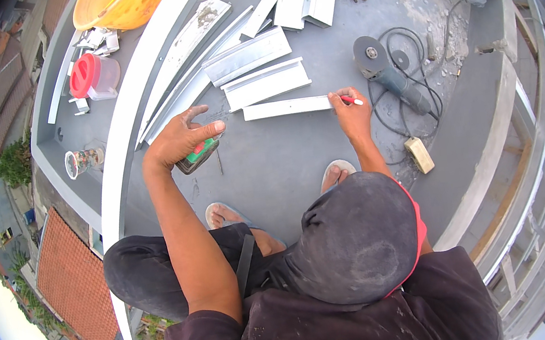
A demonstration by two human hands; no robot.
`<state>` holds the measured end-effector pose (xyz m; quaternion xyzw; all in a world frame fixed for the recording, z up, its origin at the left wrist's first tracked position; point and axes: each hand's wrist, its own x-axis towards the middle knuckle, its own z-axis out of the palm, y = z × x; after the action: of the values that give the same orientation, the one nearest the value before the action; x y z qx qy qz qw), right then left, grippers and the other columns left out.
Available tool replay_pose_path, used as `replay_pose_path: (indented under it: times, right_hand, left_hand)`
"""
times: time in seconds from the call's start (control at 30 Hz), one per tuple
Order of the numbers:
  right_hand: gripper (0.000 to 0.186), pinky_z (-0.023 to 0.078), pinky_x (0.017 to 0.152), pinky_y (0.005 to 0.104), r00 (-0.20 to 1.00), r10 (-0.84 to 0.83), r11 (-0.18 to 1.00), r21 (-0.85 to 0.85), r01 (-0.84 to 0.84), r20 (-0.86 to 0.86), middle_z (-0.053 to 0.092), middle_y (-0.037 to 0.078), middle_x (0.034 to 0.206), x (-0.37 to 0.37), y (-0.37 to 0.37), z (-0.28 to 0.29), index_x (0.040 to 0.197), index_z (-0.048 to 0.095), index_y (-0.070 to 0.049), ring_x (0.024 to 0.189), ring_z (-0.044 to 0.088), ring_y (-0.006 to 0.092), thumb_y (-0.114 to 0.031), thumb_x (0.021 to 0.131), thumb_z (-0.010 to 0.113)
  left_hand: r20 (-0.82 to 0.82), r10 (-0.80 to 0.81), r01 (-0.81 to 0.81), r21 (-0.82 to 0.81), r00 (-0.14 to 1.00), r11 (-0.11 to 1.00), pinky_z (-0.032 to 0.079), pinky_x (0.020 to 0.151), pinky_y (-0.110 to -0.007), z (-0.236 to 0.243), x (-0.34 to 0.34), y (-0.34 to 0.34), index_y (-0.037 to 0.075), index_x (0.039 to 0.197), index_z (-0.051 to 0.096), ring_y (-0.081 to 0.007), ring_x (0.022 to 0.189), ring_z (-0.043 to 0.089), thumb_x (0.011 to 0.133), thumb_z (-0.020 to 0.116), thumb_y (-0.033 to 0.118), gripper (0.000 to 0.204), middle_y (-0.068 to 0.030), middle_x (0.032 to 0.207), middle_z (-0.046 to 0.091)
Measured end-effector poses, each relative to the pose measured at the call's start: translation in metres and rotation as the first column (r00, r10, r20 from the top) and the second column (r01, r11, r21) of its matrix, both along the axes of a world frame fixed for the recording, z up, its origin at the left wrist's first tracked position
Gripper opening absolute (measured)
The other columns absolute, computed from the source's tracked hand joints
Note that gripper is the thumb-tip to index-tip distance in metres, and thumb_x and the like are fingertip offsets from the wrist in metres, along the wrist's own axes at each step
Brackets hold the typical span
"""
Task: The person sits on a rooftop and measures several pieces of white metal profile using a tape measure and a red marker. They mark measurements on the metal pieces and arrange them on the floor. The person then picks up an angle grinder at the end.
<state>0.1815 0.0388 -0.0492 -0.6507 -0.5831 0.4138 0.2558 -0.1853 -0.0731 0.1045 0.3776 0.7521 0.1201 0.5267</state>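
Metal strip [286,107]: a short, pale length of light steel profile lying flat on the grey concrete slab [272,170], crosswise in front of the crouching person. The right hand [351,113] is closed around a red marker [351,100] whose tip meets the strip's right end, a placement suited to marking a line there. The left hand [182,139] presses down, fingers spread, on a green-and-black tape measure case [198,154], apparently to anchor it; a thin tape seems to run from it toward the strip, though this is hard to tell. Beyond the strip lie 2 similar cut channel pieces [256,69]. An angle grinder [387,72] with coiled cable rests just right of the marking hand.
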Motion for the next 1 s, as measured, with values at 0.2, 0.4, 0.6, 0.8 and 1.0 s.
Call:
replay_pose_path:
  times: [0.2, 0.4, 0.6, 0.8, 1.0]
  right_hand:
    - [0.018, 0.052, 0.072, 0.0354, 0.981, 0.17, 0.985, -0.009, -0.172, -0.097, 0.074, 0.013, 0.086, 0.024, -0.058, 0.024, 0.104, 0.076, -0.002, 0.078, 0.069, 0.0232, -0.02, 0.098, 0.077]
    - [0.022, 0.054, 0.085, 0.0437, 0.987, 0.15, 0.968, 0.197, -0.158, 0.052, 0.075, 0.016, 0.104, 0.062, -0.076, 0.025, 0.111, 0.075, -0.006, 0.094, 0.072, 0.0329, -0.022, 0.097, 0.079]
    - [0.055, 0.049, 0.111, 0.0502, 0.869, 0.407, 0.794, 0.36, -0.489, 0.283, 0.065, 0.02, 0.141, 0.01, -0.046, 0.03, 0.14, 0.063, -0.01, 0.137, 0.057, 0.0405, -0.022, 0.091, 0.083]
    - [0.052, 0.048, 0.11, 0.0506, 0.821, 0.466, 0.697, 0.434, -0.571, 0.331, 0.067, 0.017, 0.137, -0.013, -0.005, 0.012, 0.137, 0.066, -0.01, 0.131, 0.06, 0.0406, -0.017, 0.088, 0.082]
    - [0.039, 0.053, 0.097, 0.0445, 0.663, 0.55, 0.649, 0.239, -0.722, 0.509, 0.071, 0.013, 0.121, -0.023, 0.027, -0.009, 0.124, 0.069, -0.009, 0.115, 0.065, 0.0358, -0.014, 0.088, 0.082]
  left_hand:
    - [0.201, 0.156, -0.108, -0.232, 0.967, 0.967, 0.062, 0.091, -0.039, -0.066, 0.018, -0.038, -0.002, 0.132, 0.074, -0.0311, 0.109, 0.076, 0.072, 0.085, 0.081, 0.103, -0.0259, 0.12, 0.076]
    - [0.329, 0.084, 0.058, -0.398, 0.941, 0.915, 0.063, 0.088, -0.043, -0.125, 0.095, -0.062, -0.001, 0.123, 0.08, -0.0334, 0.109, 0.076, 0.074, 0.08, 0.087, 0.1, -0.026, 0.119, 0.076]
    - [0.389, 0.143, 0.008, -0.361, 0.91, 0.933, 0.063, 0.087, -0.045, -0.131, 0.106, -0.067, -0.001, 0.127, 0.078, -0.0343, 0.109, 0.076, 0.075, 0.078, 0.087, 0.103, -0.0272, 0.121, 0.074]
    - [0.46, 0.296, -0.138, -0.346, 0.837, 0.928, 0.068, 0.074, -0.041, -0.126, 0.099, -0.065, -0.002, 0.136, 0.071, -0.0292, 0.104, 0.076, 0.083, 0.079, 0.078, 0.097, -0.0251, 0.125, 0.07]
    - [0.591, 0.333, -0.164, -0.322, 0.735, 0.933, 0.071, 0.067, -0.046, -0.119, 0.123, -0.054, -0.005, 0.142, 0.065, -0.0261, 0.1, 0.075, 0.089, 0.076, 0.075, 0.097, -0.0241, 0.128, 0.066]
